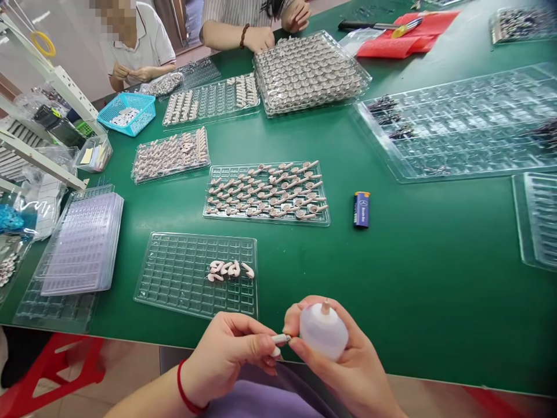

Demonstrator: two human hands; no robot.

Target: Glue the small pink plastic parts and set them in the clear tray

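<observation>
My left hand [232, 351], with a red cord at the wrist, is closed in a pinch on a small pale plastic part [279, 339] at the table's front edge. My right hand [343, 363] is wrapped round a small white squeeze bottle [324, 331] with a narrow nozzle pointing up. The thumb and fingertip of that hand touch the end of the small part. Just beyond my hands lies a clear grid tray [183, 273] with several pale curved parts [230, 269] in it. Farther back another clear tray [217, 194] holds many of the same parts.
A blue battery [361, 209] lies on the green table [435, 278]. A stack of clear trays [80, 244] is at left, large clear trays [461, 125] at right, more filled trays at the back. A blue basket [126, 113] and two other people are at the far edge.
</observation>
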